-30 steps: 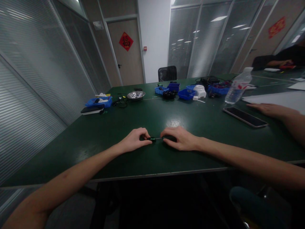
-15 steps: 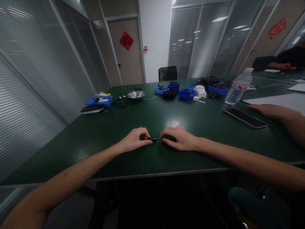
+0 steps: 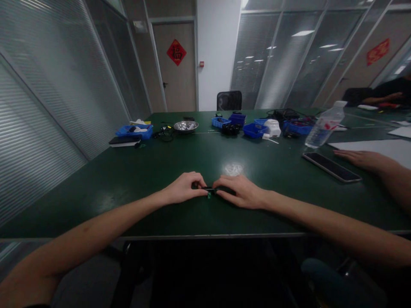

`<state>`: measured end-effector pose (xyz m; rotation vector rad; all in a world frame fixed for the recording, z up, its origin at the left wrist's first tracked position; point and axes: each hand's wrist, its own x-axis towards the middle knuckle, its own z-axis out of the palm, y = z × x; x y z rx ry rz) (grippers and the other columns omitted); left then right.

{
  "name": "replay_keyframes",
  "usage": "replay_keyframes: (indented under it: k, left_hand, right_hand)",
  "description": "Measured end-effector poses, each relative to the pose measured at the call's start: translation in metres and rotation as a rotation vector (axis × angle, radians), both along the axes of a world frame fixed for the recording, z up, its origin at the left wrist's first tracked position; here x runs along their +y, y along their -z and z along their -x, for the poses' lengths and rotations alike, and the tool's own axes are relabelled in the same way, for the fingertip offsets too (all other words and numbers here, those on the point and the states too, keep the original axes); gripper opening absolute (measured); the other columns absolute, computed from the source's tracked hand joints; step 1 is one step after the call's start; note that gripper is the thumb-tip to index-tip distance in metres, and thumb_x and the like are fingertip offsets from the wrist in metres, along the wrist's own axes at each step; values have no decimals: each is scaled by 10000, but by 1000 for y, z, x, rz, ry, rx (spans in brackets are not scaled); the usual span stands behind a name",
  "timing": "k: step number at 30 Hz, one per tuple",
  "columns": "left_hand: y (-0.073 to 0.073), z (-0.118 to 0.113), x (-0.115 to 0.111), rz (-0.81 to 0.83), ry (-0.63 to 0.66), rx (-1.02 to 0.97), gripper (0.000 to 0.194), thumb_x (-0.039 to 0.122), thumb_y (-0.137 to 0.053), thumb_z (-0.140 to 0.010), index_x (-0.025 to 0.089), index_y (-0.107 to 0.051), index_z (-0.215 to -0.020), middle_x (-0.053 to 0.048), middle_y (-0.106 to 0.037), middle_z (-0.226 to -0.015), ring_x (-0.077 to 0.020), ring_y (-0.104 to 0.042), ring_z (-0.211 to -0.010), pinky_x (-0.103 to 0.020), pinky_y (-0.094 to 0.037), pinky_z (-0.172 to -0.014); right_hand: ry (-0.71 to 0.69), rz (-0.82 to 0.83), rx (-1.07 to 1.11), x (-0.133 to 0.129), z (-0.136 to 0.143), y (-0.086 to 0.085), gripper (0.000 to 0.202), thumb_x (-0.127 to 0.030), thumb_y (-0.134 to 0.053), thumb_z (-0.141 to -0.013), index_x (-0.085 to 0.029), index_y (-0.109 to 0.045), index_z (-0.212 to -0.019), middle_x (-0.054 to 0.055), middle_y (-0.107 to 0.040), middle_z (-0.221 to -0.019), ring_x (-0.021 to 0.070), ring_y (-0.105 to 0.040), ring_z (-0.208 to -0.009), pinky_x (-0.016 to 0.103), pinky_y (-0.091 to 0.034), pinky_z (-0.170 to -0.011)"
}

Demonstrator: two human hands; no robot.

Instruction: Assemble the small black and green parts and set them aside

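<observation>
- A small dark slim part (image 3: 210,188) is being held low over the near-centre of the green counter (image 3: 135,171), betw. both hands; its long axis is lying left-right, roughly parallel to the counter's near edge.
- L hand (image 3: 185,187) is being kept at the part's left end, grip narrow, fingertips pinched on it; R hand (image 3: 239,191) is being kept at the right end, fingers curled over it, grip closed on what looks like a thicker dark end. Both are about equally near; the part is bridging the small gap betw. them.
- A tiny green bit (image 3: 209,196) is being seen just below the part, at or on the counter; whether attached can't be told.
- Further right, a phone (image 3: 330,167) is lying flat, w/ another person's hand (image 3: 362,157) resting beside it and a water bottle (image 3: 324,126) behind.
- At the far side, blue bins (image 3: 253,129) and a metal bowl (image 3: 186,126) are being left well apart from the hands.
</observation>
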<state>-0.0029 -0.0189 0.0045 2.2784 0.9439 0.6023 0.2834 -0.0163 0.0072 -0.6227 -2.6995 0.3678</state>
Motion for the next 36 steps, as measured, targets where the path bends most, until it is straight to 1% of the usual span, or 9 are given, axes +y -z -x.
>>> replay_keyframes:
  k: [4,8,12,14,19,22,24,31,36]
  left_hand:
    - [2,3,2,-45,-31,5,231,392,-758,-979,165,-763,-1020,-62,-687,-993,-204,-640,-890,-308,-478,-769]
    - [2,9,7,-135,-77,43,212,371,-714,-1005,177,-767,-1072,-86,-704,-1064,-239,-637,-986,-354,-498,-859]
    - [0,17,11,-168,-39,53,220,357,-679,-1021,199,-778,-1138,-101,-701,-1186,-270,-624,-1130,-417,-496,-1001]
    - [0,20,12,-161,-30,62,231,346,-657,-1029,209,-776,-1171,-101,-694,-1229,-278,-618,-1171,-440,-489,-1044]
    - [3,21,14,-175,-19,74,274,250,-615,-1005,226,-761,-1236,-103,-693,-1280,-290,-612,-1220,-481,-475,-1113]
    - [4,21,14,-185,-24,68,367,148,-571,-960,220,-731,-1283,-105,-695,-1306,-289,-609,-1258,-488,-466,-1150]
    - [5,21,14,-185,-41,74,398,124,-555,-944,216,-716,-1296,-109,-691,-1327,-290,-607,-1281,-490,-464,-1166]
    - [11,28,18,-181,-75,143,433,253,-562,-1008,224,-649,-1431,-122,-594,-1535,-320,-539,-1439,-532,-396,-1247]
    - [13,29,19,-180,-63,145,448,267,-571,-1006,213,-653,-1443,-129,-584,-1552,-328,-536,-1450,-533,-387,-1253]
  right_hand:
    - [24,9,64,0,0,0,278,-383,-510,-1128,-211,-641,-1305,87,-729,-1141,201,-687,-890,345,-516,-785]
    - [68,-10,118,5,-5,1,248,-357,-560,-1099,-215,-644,-1284,89,-745,-1161,210,-701,-922,350,-528,-810]
    - [199,-137,79,18,-14,2,259,-371,-556,-1096,-224,-665,-1280,91,-750,-1169,223,-690,-927,359,-514,-802]
    - [230,-179,60,24,-18,3,277,-360,-547,-1100,-232,-670,-1312,95,-744,-1170,233,-678,-955,362,-510,-809]
    - [234,-208,9,28,-20,4,281,-323,-533,-1110,-257,-677,-1342,101,-723,-1171,266,-631,-1044,384,-500,-827]
    - [190,-203,-35,28,-17,4,310,-317,-503,-1130,-267,-676,-1382,104,-711,-1181,275,-595,-1092,417,-485,-900]
    - [167,-181,-47,30,-17,5,309,-322,-503,-1135,-276,-681,-1383,101,-706,-1183,274,-586,-1105,442,-466,-949]
    - [175,-101,6,37,-19,10,302,-299,-520,-1130,-251,-665,-1391,107,-699,-1217,266,-598,-1120,454,-473,-985]
    - [167,-94,29,37,-17,10,311,-299,-517,-1126,-245,-673,-1390,122,-698,-1204,274,-605,-1107,458,-495,-970]
